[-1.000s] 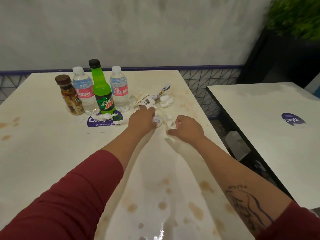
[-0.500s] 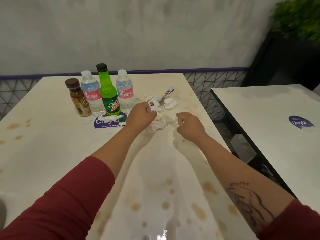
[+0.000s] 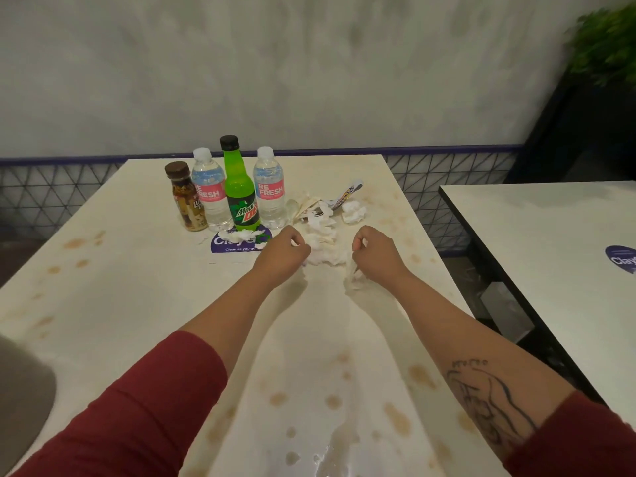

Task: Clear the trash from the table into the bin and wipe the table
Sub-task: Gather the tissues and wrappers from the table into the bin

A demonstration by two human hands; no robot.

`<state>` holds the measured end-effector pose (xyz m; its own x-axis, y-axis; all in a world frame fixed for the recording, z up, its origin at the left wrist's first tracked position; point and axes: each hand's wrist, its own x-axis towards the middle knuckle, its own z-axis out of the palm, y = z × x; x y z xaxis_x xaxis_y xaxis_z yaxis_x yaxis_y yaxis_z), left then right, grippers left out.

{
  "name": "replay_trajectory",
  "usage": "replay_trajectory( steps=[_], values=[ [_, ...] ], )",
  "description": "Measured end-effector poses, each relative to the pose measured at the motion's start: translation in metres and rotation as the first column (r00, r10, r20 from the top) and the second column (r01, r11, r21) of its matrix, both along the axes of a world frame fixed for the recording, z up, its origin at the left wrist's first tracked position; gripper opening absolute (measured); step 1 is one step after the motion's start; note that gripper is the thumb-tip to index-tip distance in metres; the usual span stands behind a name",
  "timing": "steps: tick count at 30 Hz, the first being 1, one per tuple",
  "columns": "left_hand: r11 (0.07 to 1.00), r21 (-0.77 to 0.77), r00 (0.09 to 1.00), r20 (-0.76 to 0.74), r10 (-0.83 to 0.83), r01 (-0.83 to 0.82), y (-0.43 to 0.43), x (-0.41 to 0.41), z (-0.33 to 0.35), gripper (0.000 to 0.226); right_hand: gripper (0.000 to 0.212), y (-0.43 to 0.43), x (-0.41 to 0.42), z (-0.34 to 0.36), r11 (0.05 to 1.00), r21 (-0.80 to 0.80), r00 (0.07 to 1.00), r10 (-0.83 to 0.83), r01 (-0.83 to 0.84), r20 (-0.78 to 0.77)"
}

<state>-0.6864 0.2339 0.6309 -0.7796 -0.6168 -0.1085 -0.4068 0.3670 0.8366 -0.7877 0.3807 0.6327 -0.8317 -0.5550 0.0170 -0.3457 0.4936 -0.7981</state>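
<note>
A heap of crumpled white tissues [image 3: 323, 242] lies on the cream table [image 3: 137, 304], with a snack wrapper [image 3: 346, 196] and a separate tissue ball [image 3: 353, 212] behind it. My left hand [image 3: 284, 254] sits at the heap's left edge, fingers curled into the tissues. My right hand [image 3: 375, 256] is at the right edge, fingers curled, with a tissue scrap [image 3: 354, 282] under it. Brown stains and a wet patch [image 3: 330, 452] mark the near tabletop.
Two water bottles [image 3: 270, 189], a green soda bottle [image 3: 239, 191] and a brown drink bottle [image 3: 186, 197] stand behind a purple sticker [image 3: 227, 244] with tissue bits on it. A second table [image 3: 550, 256] stands to the right across a gap. No bin in view.
Both hands drew back toward me and apart, raking the tissues into one heap between them. The view tilted, so the bottles sit lower in the frame.
</note>
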Motion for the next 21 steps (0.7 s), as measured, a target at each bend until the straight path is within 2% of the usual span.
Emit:
replay_trajectory(
  steps=[2, 6, 8, 11, 12, 14, 17, 19, 21],
  values=[
    [0.999, -0.033, 0.999, 0.035, -0.033, 0.034, 0.008, 0.006, -0.002, 0.011, 0.03, 0.002, 0.002, 0.004, 0.999, -0.036, 1.0, 0.015, -0.014, 0.024],
    [0.993, -0.11, 0.998, 0.065, -0.025, 0.032, 0.02, 0.01, -0.004, 0.018, 0.037, 0.004, 0.005, 0.021, 0.985, -0.167, 0.98, -0.005, 0.039, 0.201],
    [0.993, -0.109, 0.996, 0.08, -0.045, 0.053, 0.025, 0.013, -0.002, 0.012, 0.038, 0.004, 0.006, 0.03, 0.973, -0.223, 0.963, 0.005, 0.058, 0.27],
    [0.988, -0.045, 0.984, 0.103, -0.143, 0.148, 0.034, 0.018, 0.004, 0.045, 0.039, 0.0, 0.005, 0.037, 0.952, -0.292, 0.934, 0.017, 0.094, 0.357],
    [0.984, -0.043, 0.981, 0.1, -0.167, 0.172, 0.038, 0.018, 0.005, 0.049, 0.04, -0.003, 0.004, 0.039, 0.942, -0.318, 0.925, 0.022, 0.107, 0.378],
    [0.98, -0.045, 0.979, 0.076, -0.188, 0.192, 0.045, 0.018, 0.008, 0.045, 0.043, -0.008, 0.007, 0.042, 0.926, -0.356, 0.913, 0.033, 0.125, 0.407],
    [0.989, 0.041, 0.989, -0.002, -0.145, 0.145, 0.052, 0.023, 0.016, 0.022, 0.036, -0.013, 0.016, 0.05, 0.907, -0.402, 0.909, 0.062, 0.121, 0.412],
    [0.991, 0.101, 0.996, -0.032, -0.081, 0.083, 0.053, 0.029, 0.027, 0.012, 0.035, -0.014, 0.023, 0.056, 0.902, -0.42, 0.931, 0.065, 0.099, 0.359],
    [0.994, 0.108, 1.0, -0.017, -0.009, 0.011, 0.05, 0.036, 0.039, 0.014, 0.035, -0.015, 0.029, 0.06, 0.895, -0.439, 0.958, 0.061, 0.072, 0.281]
  ],
)
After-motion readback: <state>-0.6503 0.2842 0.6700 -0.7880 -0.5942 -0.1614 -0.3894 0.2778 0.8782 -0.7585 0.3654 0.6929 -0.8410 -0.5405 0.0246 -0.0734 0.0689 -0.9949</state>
